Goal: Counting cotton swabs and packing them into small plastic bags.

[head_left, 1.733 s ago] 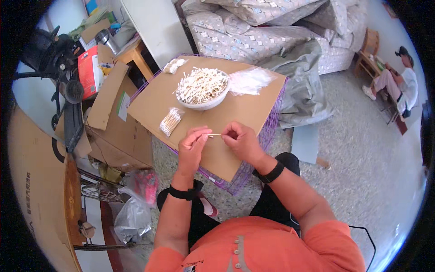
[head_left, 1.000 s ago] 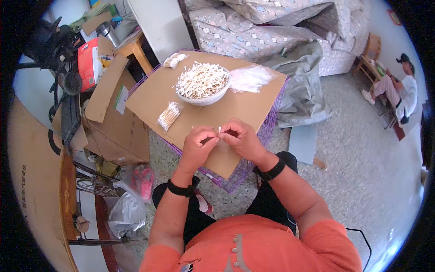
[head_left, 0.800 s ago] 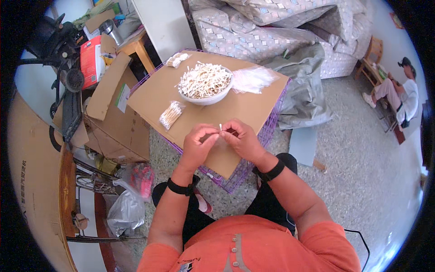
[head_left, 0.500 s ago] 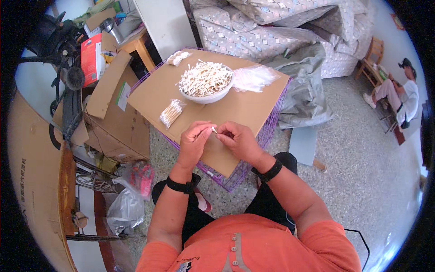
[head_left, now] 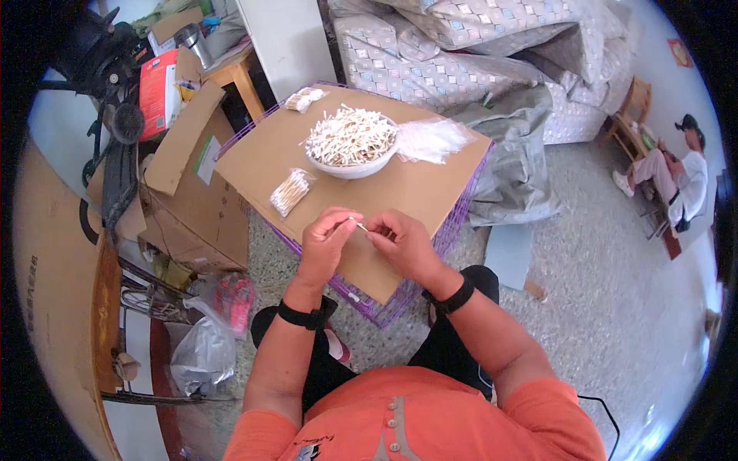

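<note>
Near the front part of a cardboard sheet (head_left: 430, 184), my left hand (head_left: 326, 242) and my right hand (head_left: 405, 244) face each other with fingers pinched. Between the fingertips is a cotton swab (head_left: 360, 226), gripped at one end by each hand. Beyond them stands a white bowl (head_left: 357, 170) heaped with loose cotton swabs (head_left: 350, 137). A clear bag of cotton swabs (head_left: 291, 193) lies left of the bowl, and another bag of swabs (head_left: 305, 99) is at the far left corner. Thin clear plastic bags (head_left: 434, 140) are spread to the bowl's right.
The sheet rests on a purple wire cage (head_left: 461, 203). An open cardboard box (head_left: 196, 219) stands on the left, a grey cloth (head_left: 515, 169) and covered bulky furniture (head_left: 461, 77) behind. At the far right another person (head_left: 688, 173) sits by a small wooden chair (head_left: 636, 107).
The swab between my fingertips has turned to a flatter slant. My hands stay pinched in nearly the same place, and the view has shifted slightly.
</note>
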Demonstrator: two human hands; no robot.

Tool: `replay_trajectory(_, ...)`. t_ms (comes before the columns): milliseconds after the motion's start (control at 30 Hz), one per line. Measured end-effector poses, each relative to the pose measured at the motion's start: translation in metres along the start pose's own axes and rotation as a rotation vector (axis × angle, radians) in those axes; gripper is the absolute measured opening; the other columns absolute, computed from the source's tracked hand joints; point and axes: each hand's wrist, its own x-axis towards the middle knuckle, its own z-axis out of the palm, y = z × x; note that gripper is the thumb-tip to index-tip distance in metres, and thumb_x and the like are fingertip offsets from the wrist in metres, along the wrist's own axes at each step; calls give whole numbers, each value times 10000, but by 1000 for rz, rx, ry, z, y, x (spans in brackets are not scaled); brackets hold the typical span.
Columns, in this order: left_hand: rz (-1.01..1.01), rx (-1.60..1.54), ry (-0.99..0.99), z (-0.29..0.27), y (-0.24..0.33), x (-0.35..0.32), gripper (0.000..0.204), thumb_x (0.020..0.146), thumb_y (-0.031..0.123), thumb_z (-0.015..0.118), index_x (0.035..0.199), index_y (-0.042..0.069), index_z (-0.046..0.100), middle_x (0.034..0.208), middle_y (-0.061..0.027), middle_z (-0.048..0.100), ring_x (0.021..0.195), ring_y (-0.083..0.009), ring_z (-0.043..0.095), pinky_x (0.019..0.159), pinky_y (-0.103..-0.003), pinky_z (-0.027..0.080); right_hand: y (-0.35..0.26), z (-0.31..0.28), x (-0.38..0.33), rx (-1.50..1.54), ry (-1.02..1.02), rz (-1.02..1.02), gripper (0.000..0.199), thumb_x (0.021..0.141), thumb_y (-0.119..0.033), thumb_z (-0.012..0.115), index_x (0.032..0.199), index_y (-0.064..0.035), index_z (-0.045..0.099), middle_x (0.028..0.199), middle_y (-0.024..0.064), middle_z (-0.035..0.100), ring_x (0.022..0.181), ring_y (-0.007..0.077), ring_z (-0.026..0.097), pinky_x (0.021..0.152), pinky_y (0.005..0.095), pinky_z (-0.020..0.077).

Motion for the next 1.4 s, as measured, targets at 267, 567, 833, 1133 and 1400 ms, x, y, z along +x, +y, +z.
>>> replay_trajectory(267,-34,18,-33,-7,-10,-2,162,935,71,560,1041,-5,657,1024,-41,632,965,-114,574,885,-249,440,-3,4,-1,12,19,30,115,816,-77,666,894,-15,610,791,118,606,709,218,612,652,328,488)
replay_trajectory(567,25,-237,246,-7,-18,2,315,994,130,458,1286,17,493,1187,-75,564,1095,-124,506,972,-264,384,-10,-24,37,-179,-135,29,97,802,-93,666,850,-12,642,758,140,639,662,246,618,622,354,490)
replay_trajectory(833,5,-341,261,-8,-25,2,326,999,142,446,1305,31,472,1224,-85,543,1123,-125,483,1003,-267,355,0,-11,77,-539,-423,-69,129,810,-135,658,884,-30,665,733,115,663,668,199,639,637,331,500)
replay_trajectory(1133,10,-205,290,-6,-25,2,343,975,107,446,1305,17,472,1237,-106,563,1159,-161,515,1008,-296,383,-2,15,89,-649,-467,-118,130,793,-161,666,875,-61,672,797,142,680,736,283,668,667,382,515)
replay_trajectory(1400,10,-178,247,-5,-22,4,351,950,49,459,1297,1,477,1227,-130,570,1140,-172,543,1003,-304,406,2,22,86,-642,-479,-144,168,791,-198,676,838,-43,633,761,148,661,704,301,645,642,407,497)
